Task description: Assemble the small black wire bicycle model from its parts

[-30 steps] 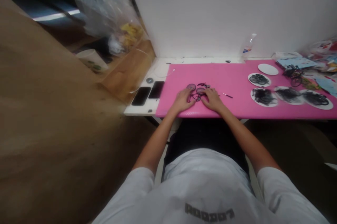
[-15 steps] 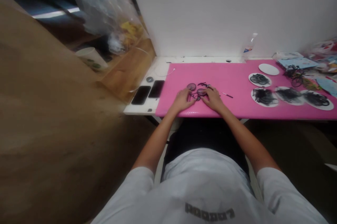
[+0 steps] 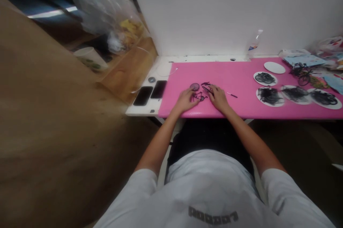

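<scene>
frame [image 3: 199, 97], black and bicycle-like, lies at twelve o'clock from the person, left hand [image 3: 187, 100] against it, though i can't tell whether those fingers clasp; right hand [image 3: 218, 98] pinches a tilted wheel [image 3: 206, 89]. slim tool [image 3: 232, 95] at one, flat wheel [image 3: 194, 87] at eleven, heaped plate [image 3: 263, 103] at two.

Thin black frame [image 3: 202, 98] lay on the pink table [image 3: 227, 72]; dark wheel [image 3: 207, 89] was held tilted just beyond it; second wheel [image 3: 194, 87] lay flat, nearby, to the left.
</scene>
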Demonstrator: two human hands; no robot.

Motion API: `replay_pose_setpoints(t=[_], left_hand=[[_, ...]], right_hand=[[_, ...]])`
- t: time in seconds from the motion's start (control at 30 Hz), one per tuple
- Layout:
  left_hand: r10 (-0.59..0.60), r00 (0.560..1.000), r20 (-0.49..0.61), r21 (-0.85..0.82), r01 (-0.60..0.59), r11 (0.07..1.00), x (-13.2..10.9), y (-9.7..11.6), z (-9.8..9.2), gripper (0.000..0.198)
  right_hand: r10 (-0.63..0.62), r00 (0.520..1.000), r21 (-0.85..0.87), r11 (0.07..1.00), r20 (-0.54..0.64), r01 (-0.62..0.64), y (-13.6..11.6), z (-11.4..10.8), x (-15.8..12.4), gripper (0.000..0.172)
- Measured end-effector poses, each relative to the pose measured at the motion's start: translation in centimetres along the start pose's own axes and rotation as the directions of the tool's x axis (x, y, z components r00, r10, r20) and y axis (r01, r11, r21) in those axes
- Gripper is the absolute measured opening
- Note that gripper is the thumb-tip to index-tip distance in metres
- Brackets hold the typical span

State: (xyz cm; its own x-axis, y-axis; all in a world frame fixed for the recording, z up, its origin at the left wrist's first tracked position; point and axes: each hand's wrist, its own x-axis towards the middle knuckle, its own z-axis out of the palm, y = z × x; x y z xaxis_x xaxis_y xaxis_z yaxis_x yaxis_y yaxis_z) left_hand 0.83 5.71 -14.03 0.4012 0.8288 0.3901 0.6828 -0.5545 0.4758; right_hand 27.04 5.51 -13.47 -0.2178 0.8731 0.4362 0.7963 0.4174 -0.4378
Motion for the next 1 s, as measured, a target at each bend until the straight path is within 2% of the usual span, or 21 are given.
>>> replay_pose_setpoints(t=[0.13,0.3,0.57,1.0], left_hand=[[0.009,1.0,-0.006,0.001,-0.009,1.0,0.0,-0.1,0.1,0.054],[0.038,0.999,-0.029,-0.012,-0.038,0.999,0.0,-0.4,0.2,0.053],[0.088,0.992,-0.093,-0.056,-0.094,0.994,0.1,-0.6,0.4,0.047],[0.195,0.964,-0.181,0.023,-0.194,0.981,0.2,-0.3,0.2,0.047]], right_hand=[[0.044,0.999,-0.018,0.999,-0.027,-0.045,0.5,0.3,0.1,0.056],[0.072,0.992,0.042,0.997,-0.101,-0.068,0.8,0.5,0.0,0.056],[0.024,0.978,-0.007,1.0,-0.205,-0.026,1.3,0.9,-0.1,0.047],[0.012,0.967,0.049,0.999,-0.255,0.001,0.8,0.5,-0.3,0.036]])
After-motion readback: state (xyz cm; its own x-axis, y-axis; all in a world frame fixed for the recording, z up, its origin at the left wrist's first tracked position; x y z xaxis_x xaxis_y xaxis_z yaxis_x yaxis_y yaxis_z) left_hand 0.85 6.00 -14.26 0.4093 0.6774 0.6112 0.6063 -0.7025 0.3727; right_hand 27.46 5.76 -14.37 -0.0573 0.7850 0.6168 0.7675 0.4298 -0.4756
